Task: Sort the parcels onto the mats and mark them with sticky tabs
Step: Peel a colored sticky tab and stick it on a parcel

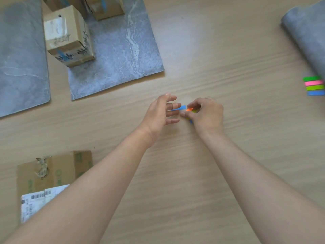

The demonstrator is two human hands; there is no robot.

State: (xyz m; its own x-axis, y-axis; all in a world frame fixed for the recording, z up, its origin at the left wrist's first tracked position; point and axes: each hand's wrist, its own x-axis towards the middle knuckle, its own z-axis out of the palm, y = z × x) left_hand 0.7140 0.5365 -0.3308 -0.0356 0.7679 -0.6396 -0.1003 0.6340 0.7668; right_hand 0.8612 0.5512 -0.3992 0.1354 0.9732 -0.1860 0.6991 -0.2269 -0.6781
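In the middle of the wooden table my right hand (204, 115) grips a small pad of sticky tabs (190, 110) with orange, green and blue showing between its curled fingers. My left hand (161, 111) is just left of it, fingers spread, and pinches one end of a blue sticky tab (180, 108) that stretches towards the pad. A tall cardboard parcel (68, 36) stands on the middle grey mat (119, 50). Behind it, two more parcels (105, 6) are cut off by the top edge. A flat cardboard parcel (52, 173) with a white label lies at the lower left, partly hidden by my left forearm.
A second grey mat (21, 59) lies at the far left and a third grey mat (307, 32) at the upper right. A set of green, pink, lime and blue sticky tabs (314, 86) lies at the right edge of the table.
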